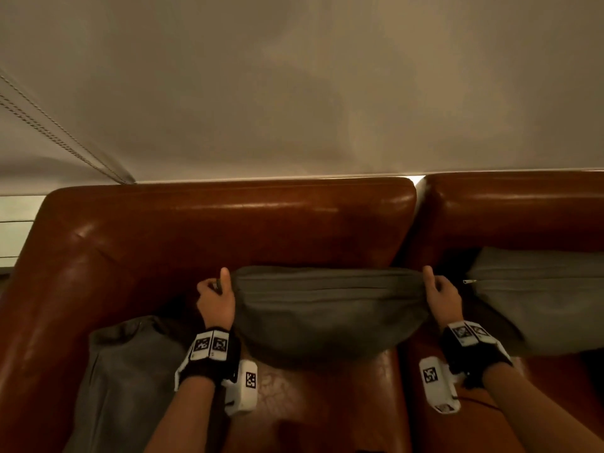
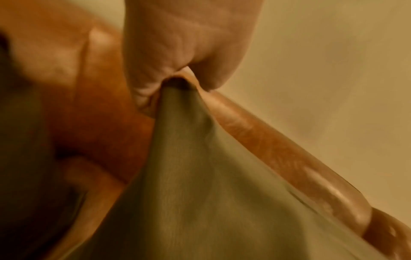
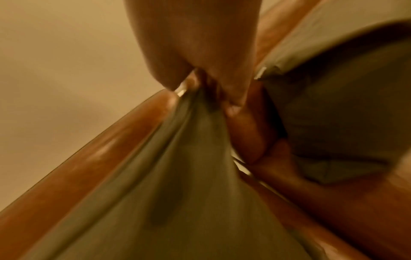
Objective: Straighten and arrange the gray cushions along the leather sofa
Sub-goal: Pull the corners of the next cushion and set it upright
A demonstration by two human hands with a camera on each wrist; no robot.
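A gray cushion [image 1: 327, 305] is held up in front of the brown leather sofa's backrest [image 1: 228, 223], its top edge stretched between both hands. My left hand [image 1: 217, 294] pinches its top left corner, thumb up. My right hand [image 1: 439, 294] pinches its top right corner. Close up, the left wrist view shows thumb and finger clamped on the gray cushion [image 2: 189, 167] corner. The right wrist view shows the same grip on the gray cushion [image 3: 189, 176] fabric. A second gray cushion [image 1: 539, 299] leans against the backrest at right. A third gray cushion [image 1: 130, 371] lies slumped at the left.
The sofa's left armrest [image 1: 49, 305] curves round the near left. A gap [image 1: 415, 223] splits the backrest into two sections. A plain beige wall [image 1: 294, 93] rises behind. The bare leather seat [image 1: 310, 403] shows below the held cushion.
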